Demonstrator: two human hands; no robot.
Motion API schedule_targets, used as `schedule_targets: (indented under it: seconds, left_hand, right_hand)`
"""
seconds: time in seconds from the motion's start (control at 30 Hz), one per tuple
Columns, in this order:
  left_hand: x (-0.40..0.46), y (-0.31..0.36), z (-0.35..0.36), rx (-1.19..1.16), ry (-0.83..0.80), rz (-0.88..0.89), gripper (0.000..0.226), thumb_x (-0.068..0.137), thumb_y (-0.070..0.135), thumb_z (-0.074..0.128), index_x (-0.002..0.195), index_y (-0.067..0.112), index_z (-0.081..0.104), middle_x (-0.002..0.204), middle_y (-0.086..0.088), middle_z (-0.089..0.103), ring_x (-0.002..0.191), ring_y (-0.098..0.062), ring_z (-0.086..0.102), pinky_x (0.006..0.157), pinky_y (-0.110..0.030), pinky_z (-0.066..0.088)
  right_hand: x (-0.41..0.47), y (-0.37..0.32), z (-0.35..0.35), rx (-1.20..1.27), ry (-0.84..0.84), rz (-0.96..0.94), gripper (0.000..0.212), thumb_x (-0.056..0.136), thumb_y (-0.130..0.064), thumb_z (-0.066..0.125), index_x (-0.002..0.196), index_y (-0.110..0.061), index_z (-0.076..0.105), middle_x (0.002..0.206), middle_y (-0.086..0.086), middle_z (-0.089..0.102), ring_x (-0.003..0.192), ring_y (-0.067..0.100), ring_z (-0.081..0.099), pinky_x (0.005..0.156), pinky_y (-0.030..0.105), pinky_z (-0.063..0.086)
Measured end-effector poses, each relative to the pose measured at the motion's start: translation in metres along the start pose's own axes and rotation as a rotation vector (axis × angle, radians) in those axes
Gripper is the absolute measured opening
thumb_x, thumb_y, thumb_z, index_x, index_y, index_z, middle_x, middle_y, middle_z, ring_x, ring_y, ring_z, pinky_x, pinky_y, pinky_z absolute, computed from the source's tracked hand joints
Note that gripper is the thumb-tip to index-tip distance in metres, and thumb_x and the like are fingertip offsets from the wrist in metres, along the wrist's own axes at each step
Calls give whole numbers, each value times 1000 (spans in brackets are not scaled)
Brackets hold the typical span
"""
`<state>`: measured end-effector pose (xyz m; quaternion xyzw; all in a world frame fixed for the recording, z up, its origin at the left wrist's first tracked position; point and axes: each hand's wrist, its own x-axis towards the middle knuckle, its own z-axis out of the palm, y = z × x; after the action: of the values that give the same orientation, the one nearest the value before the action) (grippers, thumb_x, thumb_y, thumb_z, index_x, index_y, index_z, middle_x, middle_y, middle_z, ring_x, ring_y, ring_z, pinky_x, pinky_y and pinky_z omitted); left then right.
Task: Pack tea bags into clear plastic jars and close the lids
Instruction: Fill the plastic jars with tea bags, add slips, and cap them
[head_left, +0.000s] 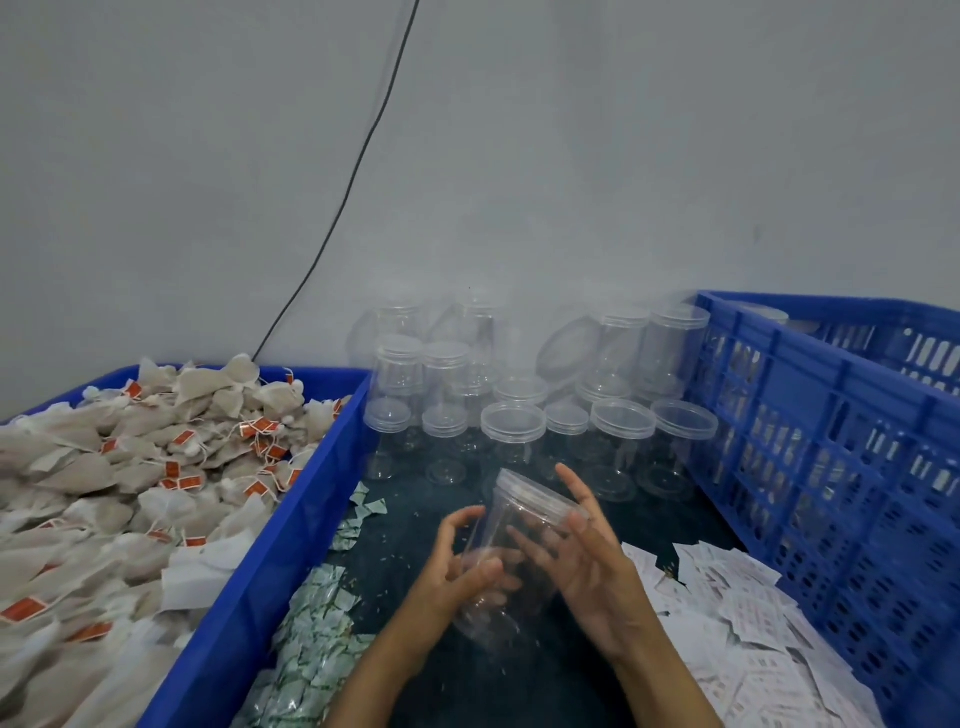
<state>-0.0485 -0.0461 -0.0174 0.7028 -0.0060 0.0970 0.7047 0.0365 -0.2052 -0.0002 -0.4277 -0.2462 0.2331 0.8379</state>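
Clear, thin plastic is the trouble here: the empty cylindrical jar with its lid on (511, 551) lies tilted between both hands, lid end pointing away from the person, just in front of the cluster of lidded clear jars standing by the wall (514, 415). The left hand (462, 566) curls its fingers round the jar's lower body; the right hand (587, 561) lies against the far side near the lid with fingers spread and fairly straight, so the hold looks loose rather than firm.

Judging from that, the smooth wall could slip or roll out and drop onto the dark counter (415, 499), or swing forward into the standing jars and topple them. Twisting the lid with so light a grip might also spin the whole jar.

The heap of beige tea bags with orange tags fills the blue plastic tub (291, 525) left of the held jar; a blue slotted crate (810, 447) stands to its right. White paper sachets (737, 613) and green-printed ones (317, 623) lie on either side.
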Motion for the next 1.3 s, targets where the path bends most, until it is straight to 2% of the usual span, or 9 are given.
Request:
schedule_targets:
  seconds: [0.13,0.23,0.4,0.8,0.93,1.03,1.1,1.17,1.3]
  left_hand:
    - [-4,1,9,207,122,28,88,59,58,77,133,36,35,111,22,66,97,-5,68,81,-22,54]
    - [-7,2,8,473,195,111,85,54,70,74,128,50,37,111,35,59,98,10,61,85,-14,49]
    - [-3,6,4,-47,-62,-99,80,64,56,72,129,16,47,111,-10,71,90,-25,69,82,-39,54]
    - [-2,9,-11,-522,-592,-382,88,77,76,53,134,8,48,113,-18,67,87,-30,70,76,-39,58]
    - [-3,5,-19,-588,-594,-395,89,77,74,54,135,7,49,114,-17,66,90,-29,70,81,-40,56]
    - [-4,9,-16,-438,-335,-257,91,69,66,72,136,8,48,122,-14,64,106,-31,65,88,-43,53]
    - [-5,13,-12,-402,-130,-196,95,56,47,88,134,8,50,128,-15,60,113,-34,62,91,-42,53]
    - [-5,13,-8,-337,29,-127,87,53,29,89,130,12,53,132,-16,55,115,-29,62,92,-37,54]
    - [-5,9,-3,-90,265,-42,82,58,11,89,127,26,48,129,-1,59,113,-12,61,90,-27,53]
  right_hand:
    - [0,3,6,-92,90,-1,105,53,-49,88,142,-35,32,132,14,58,120,29,58,106,51,41]
    - [1,8,7,-165,184,-56,78,69,-28,80,136,-31,41,131,17,57,114,26,62,104,47,44]
    - [-2,3,7,106,113,1,59,82,-15,56,139,-15,42,122,20,64,106,29,65,102,45,47]
    - [-8,5,15,474,-13,86,104,57,-28,92,142,-1,39,143,24,45,136,38,40,115,56,24]
    - [-5,-8,6,585,30,8,87,67,-32,84,139,-5,42,143,22,47,132,35,47,114,55,28]
    - [-3,-12,-5,232,232,-81,59,84,-27,60,137,-8,42,136,24,52,120,30,58,103,44,46]
    - [-1,-13,-8,-156,378,-189,58,79,-22,65,132,-20,43,129,15,56,110,16,63,90,25,51]
    - [-1,-11,-11,-447,432,-268,71,71,-17,76,130,-27,38,125,3,51,111,12,60,85,18,51]
    - [-5,-7,-15,-940,427,-342,108,62,-3,88,143,-31,22,134,-2,32,121,15,43,103,33,38]
